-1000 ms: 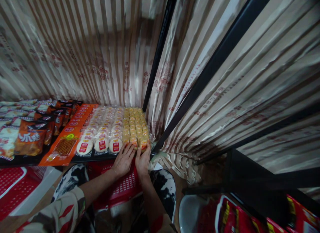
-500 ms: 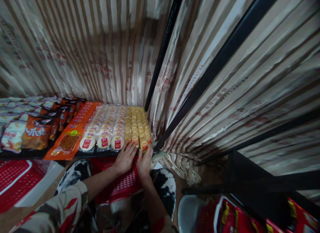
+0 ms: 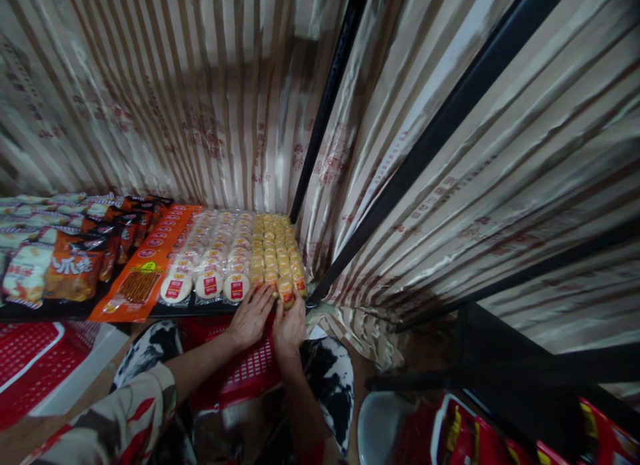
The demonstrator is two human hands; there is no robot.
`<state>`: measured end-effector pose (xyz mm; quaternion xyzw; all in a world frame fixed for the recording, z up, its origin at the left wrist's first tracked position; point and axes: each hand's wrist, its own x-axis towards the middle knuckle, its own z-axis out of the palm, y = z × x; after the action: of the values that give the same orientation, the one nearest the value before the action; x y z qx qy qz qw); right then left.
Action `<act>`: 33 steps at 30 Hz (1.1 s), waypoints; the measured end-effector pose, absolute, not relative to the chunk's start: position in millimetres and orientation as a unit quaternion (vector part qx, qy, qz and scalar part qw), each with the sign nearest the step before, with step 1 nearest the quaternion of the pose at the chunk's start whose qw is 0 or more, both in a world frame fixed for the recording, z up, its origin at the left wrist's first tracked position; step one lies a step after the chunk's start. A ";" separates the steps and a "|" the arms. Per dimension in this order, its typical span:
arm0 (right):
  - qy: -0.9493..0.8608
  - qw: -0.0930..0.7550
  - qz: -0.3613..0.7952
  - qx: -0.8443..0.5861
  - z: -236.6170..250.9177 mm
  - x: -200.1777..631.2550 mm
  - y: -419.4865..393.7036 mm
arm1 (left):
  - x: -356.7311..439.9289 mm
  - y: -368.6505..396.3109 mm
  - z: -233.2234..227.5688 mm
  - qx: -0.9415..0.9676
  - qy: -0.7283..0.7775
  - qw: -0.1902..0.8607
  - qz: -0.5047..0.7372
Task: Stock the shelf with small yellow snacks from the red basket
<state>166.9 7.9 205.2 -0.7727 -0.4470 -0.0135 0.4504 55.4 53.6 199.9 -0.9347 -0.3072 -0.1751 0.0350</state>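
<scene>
Rows of small yellow wrapped snacks (image 3: 270, 245) fill the right end of a black shelf (image 3: 200, 311). My left hand (image 3: 253, 316) lies with stretched fingers against the front of the left yellow rows. At the front of the right-hand rows, my right hand (image 3: 289, 328) has its thumb and fingers on either side of a yellow snack packet (image 3: 285, 294). To the left stand rows of round white wrapped crackers (image 3: 236, 287) with red labels. An orange snack packet (image 3: 137, 285) lies beside them.
Orange and white snack bags (image 3: 75, 262) line the shelf's left part. A red basket (image 3: 250, 375) sits between the knees, with another red basket (image 3: 45, 358) at left. Black posts (image 3: 325, 112) and a striped curtain (image 3: 200, 105) stand behind. Red packets (image 3: 465, 432) lie lower right.
Both hands stay almost in place at the yellow rows. The front packet by my right hand has shifted very slightly, and the view has moved a little.
</scene>
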 end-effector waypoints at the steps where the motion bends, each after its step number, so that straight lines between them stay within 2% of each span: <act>1: -0.442 0.453 -0.009 -0.774 206.6 167.9 11.0 | 55.5 53.7 200.5 -0.935 -0.307 0.035 -0.173; 22: -0.479 0.486 -0.022 -0.730 195.8 170.7 19.3 | 62.4 55.9 199.4 -0.929 -0.281 0.045 -0.235; 33: -0.524 0.425 -0.057 -0.736 191.5 172.2 11.4 | 72.0 65.4 210.5 -0.949 -0.241 0.078 -0.189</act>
<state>172.2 11.4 191.5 -0.7359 -0.5239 -0.0567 0.4250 72.0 65.4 210.5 -0.9490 -0.2407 -0.1885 0.0775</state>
